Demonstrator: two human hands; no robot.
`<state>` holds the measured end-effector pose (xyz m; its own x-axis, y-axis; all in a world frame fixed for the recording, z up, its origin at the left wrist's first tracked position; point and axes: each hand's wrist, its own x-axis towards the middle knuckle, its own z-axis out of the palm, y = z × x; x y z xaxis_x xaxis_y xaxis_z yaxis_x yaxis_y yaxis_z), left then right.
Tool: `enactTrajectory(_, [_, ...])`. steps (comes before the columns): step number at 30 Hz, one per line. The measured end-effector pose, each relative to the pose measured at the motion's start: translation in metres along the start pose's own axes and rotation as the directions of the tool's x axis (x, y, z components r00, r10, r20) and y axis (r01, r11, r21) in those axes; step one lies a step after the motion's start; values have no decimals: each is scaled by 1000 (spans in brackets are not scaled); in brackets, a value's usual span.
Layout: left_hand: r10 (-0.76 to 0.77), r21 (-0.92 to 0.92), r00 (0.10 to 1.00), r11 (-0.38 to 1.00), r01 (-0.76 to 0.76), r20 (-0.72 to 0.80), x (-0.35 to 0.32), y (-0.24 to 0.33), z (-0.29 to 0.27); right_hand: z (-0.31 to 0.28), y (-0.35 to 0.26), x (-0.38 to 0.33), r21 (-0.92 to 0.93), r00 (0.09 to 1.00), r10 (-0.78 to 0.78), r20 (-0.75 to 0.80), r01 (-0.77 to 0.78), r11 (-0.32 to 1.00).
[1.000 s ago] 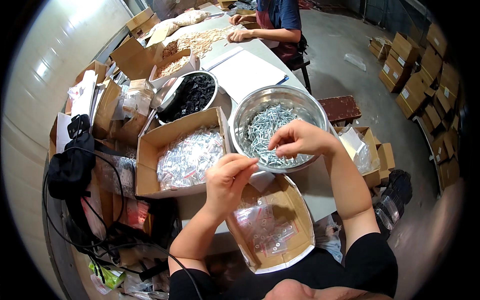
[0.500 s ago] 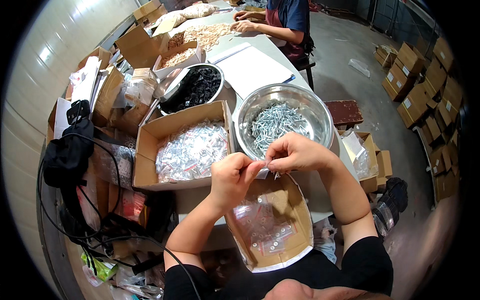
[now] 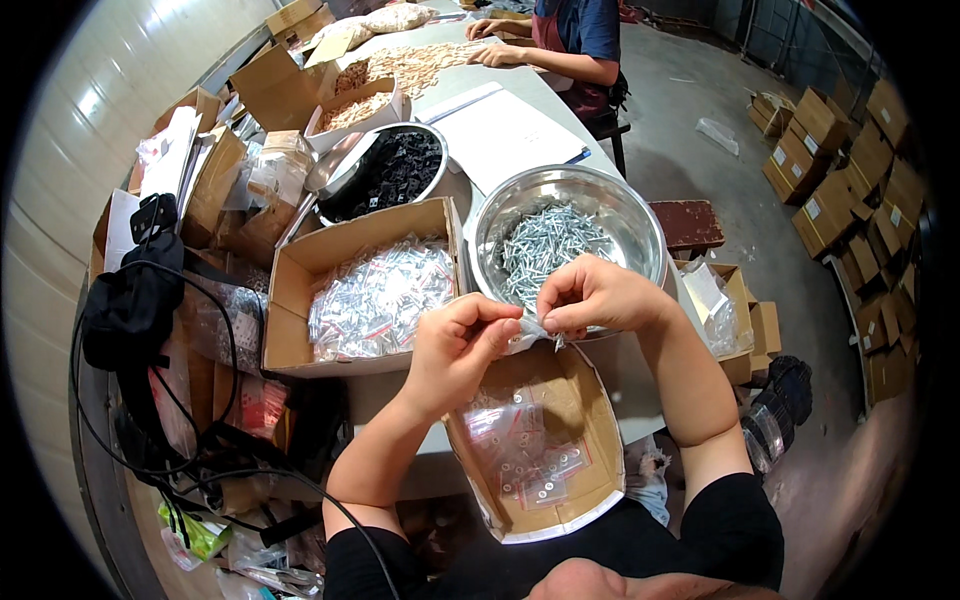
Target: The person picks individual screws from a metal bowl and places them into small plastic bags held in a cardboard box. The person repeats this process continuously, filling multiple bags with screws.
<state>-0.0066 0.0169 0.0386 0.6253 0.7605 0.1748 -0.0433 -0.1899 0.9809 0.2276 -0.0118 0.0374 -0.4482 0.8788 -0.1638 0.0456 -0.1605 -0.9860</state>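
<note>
My left hand [image 3: 455, 350] pinches a small clear plastic bag [image 3: 529, 330] between thumb and fingertips, above the near cardboard tray. Close beside it, my right hand [image 3: 600, 297] is closed at the bag's edge, with a few screws [image 3: 559, 342] poking out below its fingertips. Just beyond the hands stands a steel bowl [image 3: 640, 215] holding a heap of loose silvery screws [image 3: 550, 245]. In the shallow cardboard tray [image 3: 585, 400] near my body lie several small clear bags [image 3: 545, 470] with round white pieces inside. The bag's mouth is too small to make out.
At the left stands a cardboard box [image 3: 292, 300] full of filled bags [image 3: 385, 300]. Behind are a bowl of black parts [image 3: 395, 175], white paper [image 3: 510, 140] and heaped wooden-coloured pieces [image 3: 425, 65]. A co-worker's hands [image 3: 495, 50] rest by that heap. A black cable [image 3: 78, 370] loops at left.
My hands have drawn slightly apart, the left shifting left and down. More of the plastic bag shows between them. The co-worker's hands have moved a little.
</note>
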Motion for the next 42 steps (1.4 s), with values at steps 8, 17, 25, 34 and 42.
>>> enactTrajectory(8, [-44, -247, 999, 968, 41, -3, 1, -15, -7, 7, -4, -4, 33, 999, -33, -8, 33, 999])
enactTrajectory(17, [-25, -142, 1000, 990, 22, -19, 4, -9, -7, -1, -2, -3, 57, 999, -37, -32, 39, 998])
enactTrajectory(25, [148, 24, 989, 989, -149, 27, 2, -14, -6, 12, -2, 1, 58, 998, 6, 60, -10, 998])
enactTrajectory(34, [23, -191, 998, 981, -35, -61, -2, -10, -7, -6, 5, 3, 63, 980, -57, -191, 70, 996])
enactTrajectory(42, [123, -60, 991, 991, -120, 46, 6, -9, 1, -26, 23, 8, -663, 927, -190, -324, -79, 744])
